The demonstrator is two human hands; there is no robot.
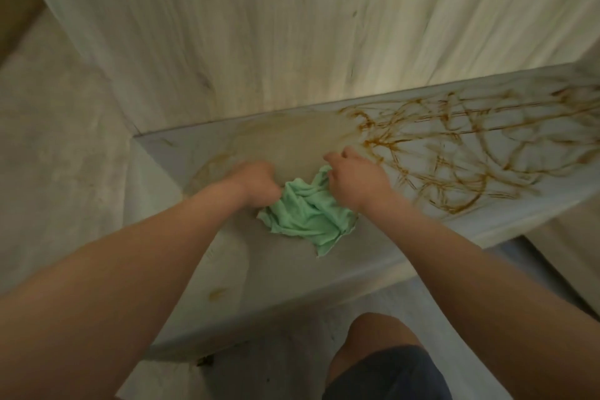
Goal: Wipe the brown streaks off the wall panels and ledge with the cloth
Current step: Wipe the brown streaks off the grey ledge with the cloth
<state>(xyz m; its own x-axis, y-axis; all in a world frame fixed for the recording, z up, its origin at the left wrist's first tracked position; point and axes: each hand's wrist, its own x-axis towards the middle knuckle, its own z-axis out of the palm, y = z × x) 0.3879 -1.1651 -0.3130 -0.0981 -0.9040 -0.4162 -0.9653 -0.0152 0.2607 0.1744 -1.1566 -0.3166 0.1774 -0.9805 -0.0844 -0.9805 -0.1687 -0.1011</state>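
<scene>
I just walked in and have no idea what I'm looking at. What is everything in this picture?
cloth: one, mint green, bunched on the ledge between the two hands
brown streaks: many, rust brown, looping over the right part of the ledge
brown spot: one, small, near left part of the ledge
ledge: one, pale grey, running across the middle
wall panels: pale, grained, behind the ledge; count unclear
floor: pale, below the ledge
left hand: one, gripping the cloth's left edge
right hand: one, pinching the cloth's upper right edge
knee: one, bare, bottom of view
shorts: dark blue, by the knee
</scene>
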